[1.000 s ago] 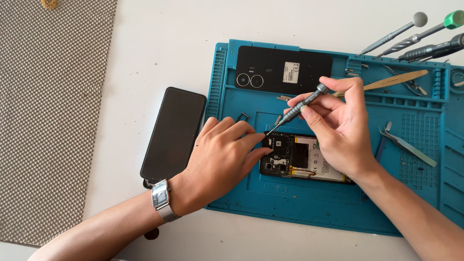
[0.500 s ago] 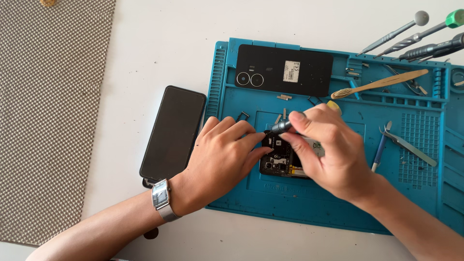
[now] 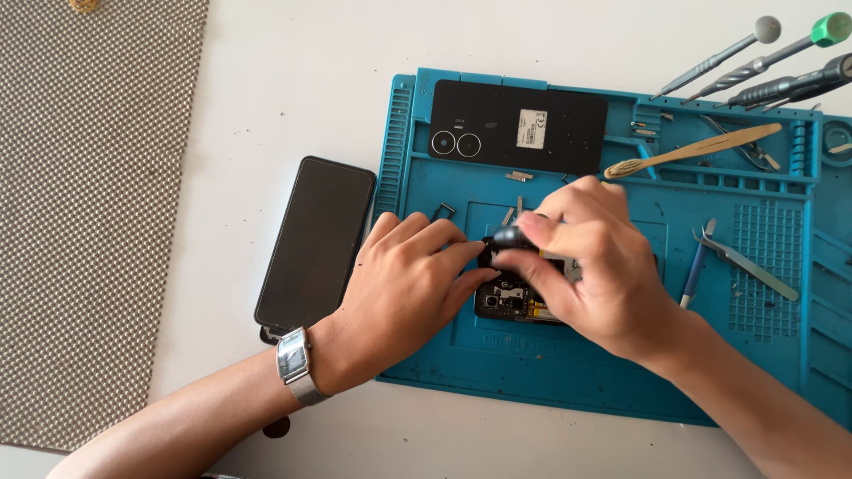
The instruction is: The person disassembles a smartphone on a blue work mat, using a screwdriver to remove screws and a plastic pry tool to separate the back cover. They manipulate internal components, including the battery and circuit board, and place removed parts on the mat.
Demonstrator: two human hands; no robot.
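Note:
An opened phone [image 3: 513,300] lies on a blue repair mat [image 3: 621,372], its circuit board showing between my hands. My left hand [image 3: 399,284], with a silver watch on the wrist, presses down on the phone's left end. My right hand [image 3: 590,262] covers most of the phone and grips a small dark screwdriver [image 3: 510,236] standing nearly upright over the board. The screwdriver's tip is hidden by my fingers.
The phone's black back cover [image 3: 519,127] lies at the mat's top. A second dark phone [image 3: 317,241] rests left of the mat. Tweezers [image 3: 741,262], a wooden brush [image 3: 692,149] and several screwdrivers [image 3: 763,62] sit at the right. A woven grey mat [image 3: 89,222] is far left.
My right hand has come down from above the phone and turned the screwdriver from a slant to nearly upright over the board. My left hand has stayed put.

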